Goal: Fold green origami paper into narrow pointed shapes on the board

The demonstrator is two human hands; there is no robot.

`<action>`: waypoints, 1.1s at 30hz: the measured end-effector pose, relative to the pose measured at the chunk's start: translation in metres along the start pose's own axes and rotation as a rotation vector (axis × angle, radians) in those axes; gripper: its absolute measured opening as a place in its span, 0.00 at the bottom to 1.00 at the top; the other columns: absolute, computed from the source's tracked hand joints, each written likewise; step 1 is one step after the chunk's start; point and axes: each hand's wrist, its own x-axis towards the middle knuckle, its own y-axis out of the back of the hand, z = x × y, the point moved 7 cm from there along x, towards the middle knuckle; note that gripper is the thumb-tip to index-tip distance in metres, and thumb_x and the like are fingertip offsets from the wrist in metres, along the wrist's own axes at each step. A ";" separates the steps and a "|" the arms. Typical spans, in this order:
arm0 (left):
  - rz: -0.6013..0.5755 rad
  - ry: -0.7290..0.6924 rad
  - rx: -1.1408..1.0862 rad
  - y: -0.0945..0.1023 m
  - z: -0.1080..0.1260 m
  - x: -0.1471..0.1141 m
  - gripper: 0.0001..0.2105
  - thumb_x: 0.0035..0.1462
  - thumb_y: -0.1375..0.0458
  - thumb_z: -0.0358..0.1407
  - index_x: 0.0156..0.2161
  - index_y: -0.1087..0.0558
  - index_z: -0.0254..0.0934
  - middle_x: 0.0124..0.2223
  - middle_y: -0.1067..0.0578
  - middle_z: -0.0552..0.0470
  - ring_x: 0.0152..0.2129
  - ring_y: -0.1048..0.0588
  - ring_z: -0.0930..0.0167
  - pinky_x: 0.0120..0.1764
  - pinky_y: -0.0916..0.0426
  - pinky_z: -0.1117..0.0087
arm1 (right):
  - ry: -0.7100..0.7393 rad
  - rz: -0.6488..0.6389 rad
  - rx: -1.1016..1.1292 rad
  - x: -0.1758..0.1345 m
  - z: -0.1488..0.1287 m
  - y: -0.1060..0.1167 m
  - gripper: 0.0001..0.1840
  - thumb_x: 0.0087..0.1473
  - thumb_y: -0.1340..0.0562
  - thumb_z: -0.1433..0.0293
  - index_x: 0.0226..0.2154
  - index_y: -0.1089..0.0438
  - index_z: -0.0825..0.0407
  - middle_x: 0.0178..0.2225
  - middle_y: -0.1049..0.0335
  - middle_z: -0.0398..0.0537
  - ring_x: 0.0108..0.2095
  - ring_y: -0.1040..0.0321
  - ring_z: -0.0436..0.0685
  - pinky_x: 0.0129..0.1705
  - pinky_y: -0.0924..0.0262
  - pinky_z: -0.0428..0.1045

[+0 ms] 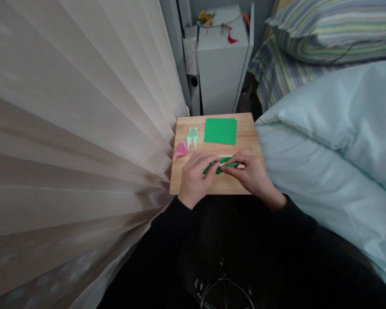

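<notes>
Hanging in long beige pleats, a curtain (73, 128) fills the whole left side and comes right up against the left edge of a small wooden board (244, 141), so that edge has no room beside it. Just inside the edge lies a pink fold (180, 149), with a pale green fold (192, 136) just beyond it, the two nearly touching. Next comes a flat green sheet (220, 131), square to the board and close to its far edge. Nearer the person, the left hand (195, 178) curls its fingers narrowly over the left end of a green strip (221, 164), a long slim folded paper held just above the middle of the board. The right hand (252, 174) pinches the strip's right end between thumb and fingertips. Bare wood shows only in a thin band before the near edge and along the right edge. A pale blue duvet (334, 141) presses against the right edge, well above board level. Beyond the far edge stands a white cabinet (220, 64), and a striped pillow (334, 30) lies at far right.
</notes>
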 end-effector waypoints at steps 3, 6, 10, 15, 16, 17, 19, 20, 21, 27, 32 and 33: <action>-0.094 0.095 -0.102 -0.015 -0.003 -0.002 0.06 0.64 0.40 0.34 0.40 0.19 0.40 0.39 0.17 0.48 0.37 0.19 0.66 0.44 0.24 0.63 | -0.017 -0.030 0.043 0.001 0.003 -0.004 0.13 0.49 0.26 0.58 0.23 0.23 0.49 0.24 0.30 0.43 0.28 0.36 0.54 0.32 0.40 0.52; -0.098 0.317 -0.312 -0.025 -0.018 -0.007 0.06 0.62 0.38 0.35 0.40 0.19 0.38 0.36 0.17 0.48 0.29 0.19 0.70 0.35 0.23 0.68 | -0.075 0.017 0.147 0.002 0.007 -0.003 0.15 0.47 0.26 0.58 0.23 0.25 0.50 0.24 0.27 0.43 0.27 0.34 0.53 0.32 0.39 0.51; -0.140 0.545 -0.572 -0.039 -0.031 -0.013 0.08 0.56 0.33 0.36 0.39 0.21 0.34 0.30 0.19 0.50 0.21 0.22 0.72 0.27 0.23 0.72 | -0.098 -0.010 0.212 0.001 0.006 -0.008 0.15 0.51 0.28 0.55 0.27 0.22 0.50 0.27 0.23 0.45 0.29 0.31 0.54 0.32 0.38 0.50; -0.061 0.616 -0.581 -0.033 -0.034 -0.012 0.08 0.54 0.32 0.38 0.34 0.20 0.34 0.21 0.24 0.54 0.17 0.26 0.74 0.21 0.27 0.75 | -0.106 -0.070 0.208 -0.003 0.005 -0.018 0.17 0.54 0.32 0.54 0.28 0.22 0.52 0.26 0.24 0.45 0.28 0.34 0.52 0.32 0.39 0.50; -0.056 0.624 -0.582 -0.032 -0.034 -0.011 0.09 0.54 0.32 0.39 0.34 0.20 0.34 0.20 0.25 0.55 0.16 0.26 0.74 0.21 0.27 0.75 | -0.121 -0.076 0.215 -0.003 0.006 -0.019 0.18 0.54 0.31 0.54 0.28 0.22 0.52 0.26 0.25 0.45 0.27 0.34 0.52 0.31 0.40 0.50; -0.061 0.637 -0.586 -0.031 -0.034 -0.011 0.09 0.54 0.32 0.39 0.33 0.20 0.34 0.19 0.26 0.55 0.16 0.26 0.74 0.21 0.27 0.75 | -0.139 -0.080 0.223 -0.004 0.007 -0.020 0.18 0.53 0.31 0.53 0.28 0.22 0.52 0.25 0.25 0.45 0.27 0.35 0.52 0.30 0.40 0.49; -0.072 0.666 -0.602 -0.030 -0.034 -0.011 0.09 0.54 0.32 0.40 0.33 0.20 0.34 0.19 0.26 0.55 0.16 0.27 0.75 0.21 0.27 0.75 | -0.171 -0.090 0.230 -0.004 0.010 -0.022 0.18 0.51 0.30 0.53 0.27 0.22 0.52 0.25 0.25 0.45 0.27 0.35 0.52 0.29 0.41 0.49; -0.071 0.679 -0.610 -0.030 -0.035 -0.011 0.10 0.54 0.31 0.40 0.33 0.20 0.34 0.19 0.26 0.55 0.16 0.27 0.75 0.21 0.27 0.75 | -0.183 -0.095 0.230 -0.005 0.010 -0.022 0.18 0.51 0.30 0.53 0.27 0.22 0.52 0.25 0.25 0.45 0.27 0.35 0.52 0.29 0.41 0.49; -0.068 0.692 -0.619 -0.029 -0.035 -0.011 0.10 0.54 0.31 0.41 0.33 0.20 0.34 0.20 0.26 0.55 0.16 0.27 0.75 0.22 0.26 0.74 | -0.190 -0.102 0.230 -0.005 0.011 -0.023 0.18 0.51 0.30 0.53 0.27 0.22 0.51 0.26 0.25 0.45 0.27 0.35 0.52 0.30 0.40 0.49; -0.052 0.753 -0.665 -0.032 -0.040 -0.014 0.10 0.51 0.29 0.40 0.31 0.20 0.33 0.22 0.23 0.53 0.17 0.26 0.75 0.24 0.25 0.73 | -0.200 -0.112 0.231 -0.006 0.014 -0.028 0.19 0.50 0.30 0.53 0.26 0.23 0.52 0.26 0.24 0.47 0.27 0.34 0.53 0.30 0.40 0.50; -0.056 0.781 -0.625 -0.031 -0.040 -0.014 0.08 0.53 0.32 0.37 0.31 0.21 0.33 0.23 0.23 0.54 0.18 0.26 0.77 0.25 0.27 0.75 | -0.195 -0.114 0.228 -0.007 0.015 -0.030 0.18 0.51 0.30 0.53 0.27 0.23 0.52 0.26 0.25 0.47 0.27 0.34 0.53 0.28 0.40 0.49; -0.059 0.778 -0.611 -0.030 -0.039 -0.014 0.08 0.54 0.32 0.37 0.31 0.22 0.33 0.22 0.24 0.54 0.18 0.27 0.77 0.25 0.28 0.75 | -0.192 -0.118 0.223 -0.007 0.015 -0.030 0.18 0.51 0.30 0.54 0.27 0.23 0.52 0.25 0.25 0.47 0.26 0.34 0.53 0.28 0.41 0.49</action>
